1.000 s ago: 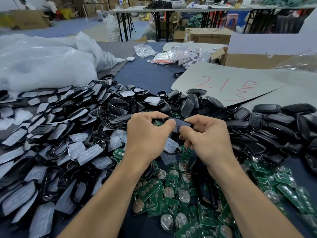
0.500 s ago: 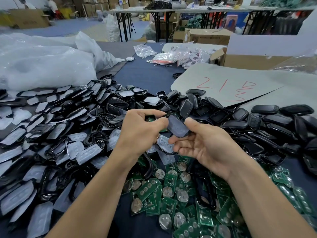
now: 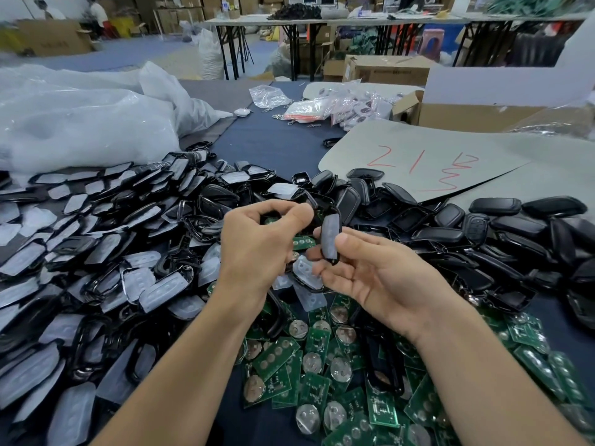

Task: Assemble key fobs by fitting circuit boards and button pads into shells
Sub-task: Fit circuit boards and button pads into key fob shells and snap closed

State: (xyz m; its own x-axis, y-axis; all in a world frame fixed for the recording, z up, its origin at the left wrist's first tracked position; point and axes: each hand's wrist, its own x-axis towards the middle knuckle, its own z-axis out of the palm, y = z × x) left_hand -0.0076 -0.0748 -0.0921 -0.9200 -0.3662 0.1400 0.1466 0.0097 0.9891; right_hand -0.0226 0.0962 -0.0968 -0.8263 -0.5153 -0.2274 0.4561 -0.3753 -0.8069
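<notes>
now the shell [image 3: 333, 210], pale button pad [image 3: 330, 239] seated in it, stands upright above the green circuit boards [image 3: 317, 346], pinched between the right hand [image 3: 380, 278] thumb and fingers; left hand [image 3: 257, 249] just beside, fingers curled, pinching a small dark piece [image 3: 269, 217] over the cluttered worktop [image 3: 277, 146].

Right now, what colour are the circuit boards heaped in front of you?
The flat circuit boards are green, some bearing silvery discs; head view.

White plastic bags [image 3: 80, 123], grey sheet with red writing [image 3: 418, 162], cardboard boxes [image 3: 389, 70], folding tables [image 3: 322, 19]
</notes>
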